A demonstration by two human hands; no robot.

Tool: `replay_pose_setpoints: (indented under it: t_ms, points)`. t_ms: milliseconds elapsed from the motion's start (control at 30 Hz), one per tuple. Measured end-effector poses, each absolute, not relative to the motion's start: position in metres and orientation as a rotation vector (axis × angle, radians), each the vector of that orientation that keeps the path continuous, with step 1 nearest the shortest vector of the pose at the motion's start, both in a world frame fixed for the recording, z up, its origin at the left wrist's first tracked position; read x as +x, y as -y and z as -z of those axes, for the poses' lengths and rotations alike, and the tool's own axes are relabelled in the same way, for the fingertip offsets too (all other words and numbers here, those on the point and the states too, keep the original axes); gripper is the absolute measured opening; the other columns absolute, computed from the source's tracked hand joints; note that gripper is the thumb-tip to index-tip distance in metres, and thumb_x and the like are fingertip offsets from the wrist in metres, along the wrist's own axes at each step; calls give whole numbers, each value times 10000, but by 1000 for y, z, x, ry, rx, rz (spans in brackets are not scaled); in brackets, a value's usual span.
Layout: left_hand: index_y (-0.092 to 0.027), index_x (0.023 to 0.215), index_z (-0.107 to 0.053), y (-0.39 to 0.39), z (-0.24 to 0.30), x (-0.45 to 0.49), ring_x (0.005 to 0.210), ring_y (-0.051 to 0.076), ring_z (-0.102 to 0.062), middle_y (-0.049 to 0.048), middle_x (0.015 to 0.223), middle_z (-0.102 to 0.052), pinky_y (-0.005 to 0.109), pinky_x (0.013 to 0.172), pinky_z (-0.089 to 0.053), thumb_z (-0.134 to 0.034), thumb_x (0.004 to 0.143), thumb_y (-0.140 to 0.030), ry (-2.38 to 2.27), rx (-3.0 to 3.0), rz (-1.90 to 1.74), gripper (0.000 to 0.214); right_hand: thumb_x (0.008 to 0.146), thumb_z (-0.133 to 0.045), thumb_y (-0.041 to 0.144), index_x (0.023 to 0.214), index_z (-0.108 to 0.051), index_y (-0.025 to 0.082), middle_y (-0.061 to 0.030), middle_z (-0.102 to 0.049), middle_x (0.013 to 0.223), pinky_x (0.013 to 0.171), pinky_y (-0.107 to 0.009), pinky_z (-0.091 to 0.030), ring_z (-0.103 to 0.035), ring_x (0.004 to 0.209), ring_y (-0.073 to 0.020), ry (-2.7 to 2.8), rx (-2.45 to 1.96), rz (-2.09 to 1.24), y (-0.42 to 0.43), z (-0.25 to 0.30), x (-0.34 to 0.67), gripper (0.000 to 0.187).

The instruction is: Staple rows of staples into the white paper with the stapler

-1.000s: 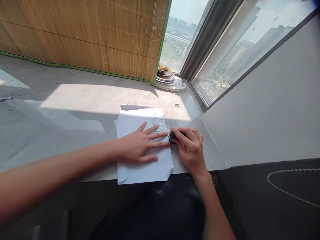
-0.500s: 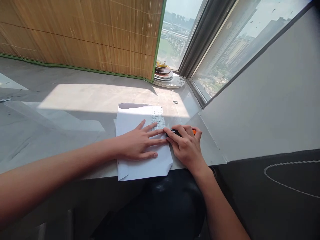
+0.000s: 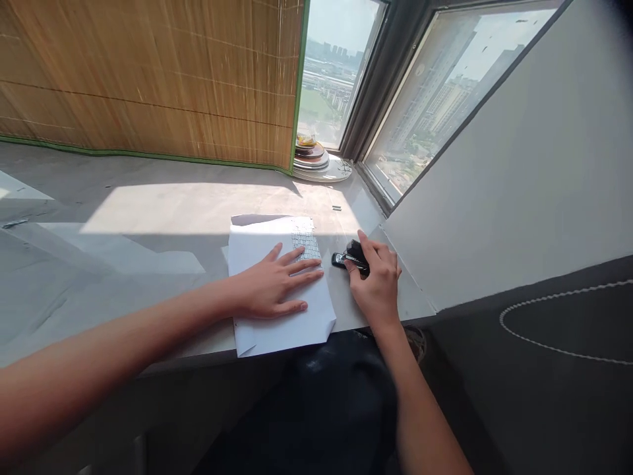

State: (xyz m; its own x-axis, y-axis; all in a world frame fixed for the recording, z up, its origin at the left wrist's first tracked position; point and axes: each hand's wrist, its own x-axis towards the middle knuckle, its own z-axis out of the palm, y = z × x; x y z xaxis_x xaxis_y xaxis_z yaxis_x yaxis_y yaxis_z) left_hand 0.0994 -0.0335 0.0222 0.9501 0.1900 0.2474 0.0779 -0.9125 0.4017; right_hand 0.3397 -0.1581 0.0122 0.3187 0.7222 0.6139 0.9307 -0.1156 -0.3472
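Note:
My left hand [image 3: 279,280] lies flat with fingers spread on a stack of white paper [image 3: 281,333]. Many staples [image 3: 306,243] cover a patch along the paper's upper right side, just above my fingertips. To the right of the paper, my right hand [image 3: 376,277] is closed around a black stapler [image 3: 357,257]. The stapler's front end points left and stands apart from the paper's edge, its jaws parted. My palm and fingers hide its rear part. The paper's lower corners look folded, and its near end reaches the front edge of the ledge.
Two small staple strips [image 3: 337,208] lie on the pale ledge [image 3: 173,208] beyond the paper. Stacked plates [image 3: 321,165] stand in the window corner beside a bamboo blind [image 3: 163,86]. A white wall [image 3: 484,178] rises at the right, with a beaded cord [image 3: 524,335] hanging below.
My right hand has drawn the stapler rightward off the paper's edge, and its front end now shows. My left hand stays flat on the paper. The camera view has shifted slightly.

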Motion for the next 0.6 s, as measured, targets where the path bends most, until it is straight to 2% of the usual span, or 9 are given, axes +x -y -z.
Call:
replay_pose_setpoints:
  t_ms: [100, 167, 200, 267, 300, 367, 400, 467, 600]
  points:
    - [-346, 1572, -555, 29, -33, 99, 1568, 412, -412, 100, 1667, -499, 605, 1274, -326, -615, 1009, -611, -228, 2631, -406, 624, 974, -586, 189, 1408, -688, 273, -135, -712, 1130, 912, -500, -470, -603, 1062, -358, 1412, -1925, 389, 157, -11, 341, 453]
    - [-302, 1508, -603, 20, -43, 97, 1505, 362, -488, 116, 1618, -539, 538, 1232, -400, -559, 1042, -610, -318, 2478, -560, 560, 970, -578, 182, 1308, -728, 251, -130, -720, 1064, 889, -493, -477, -615, 1012, -351, 1351, -1906, 394, 157, -15, 340, 377]
    - [-271, 1409, -663, 13, -48, 95, 1418, 329, -561, 124, 1520, -614, 493, 1175, -459, -532, 1055, -609, -378, 2363, -692, 507, 974, -574, 186, 1287, -730, 242, -130, -718, 1057, 888, -494, -481, -620, 1005, -349, 1316, -1884, 405, 157, -18, 338, 354]
    - [-218, 1010, -729, -3, -53, 91, 1063, 253, -680, 103, 1074, -732, 388, 941, -558, -526, 1048, -629, -503, 2055, -1023, 460, 987, -578, 197, 1301, -708, 229, -133, -712, 1083, 892, -483, -495, -634, 1013, -341, 1297, -1811, 389, 153, -29, 327, 341]
    - [-210, 778, -646, -13, -54, 89, 833, 210, -646, 69, 817, -658, 339, 774, -546, -534, 1038, -637, -545, 1880, -1164, 513, 990, -589, 198, 1317, -691, 227, -131, -708, 1103, 886, -468, -504, -640, 1019, -331, 1332, -1778, 344, 149, -35, 318, 344]
    - [-225, 557, -395, -30, -52, 82, 543, 140, -423, -11, 551, -370, 287, 537, -388, -592, 1004, -622, -580, 1590, -1280, 629, 977, -627, 179, 1318, -664, 234, -112, -699, 1119, 847, -423, -513, -645, 1011, -305, 1486, -1744, 196, 138, -46, 292, 348]
    - [-229, 533, -321, -38, -51, 78, 493, 121, -322, -37, 520, -268, 284, 492, -307, -625, 988, -598, -583, 1496, -1313, 659, 962, -646, 157, 1291, -661, 239, -97, -695, 1107, 819, -401, -508, -640, 998, -291, 1581, -1755, 117, 130, -50, 275, 340]
    - [-225, 525, -266, -52, -49, 67, 471, 101, -198, -60, 512, -185, 288, 470, -202, -680, 958, -537, -571, 1387, -1403, 675, 945, -662, 120, 1220, -653, 237, -84, -678, 1089, 772, -371, -479, -616, 998, -278, 1747, -1805, 34, 114, -55, 243, 299]
    - [-218, 552, -204, -68, -49, 46, 475, 98, -136, -66, 513, -138, 290, 459, -155, -690, 923, -474, -534, 1178, -1413, 663, 935, -673, 87, 1155, -625, 226, -49, -658, 1084, 711, -325, -421, -584, 1001, -240, 1912, -1841, 8, 91, -56, 210, 264]
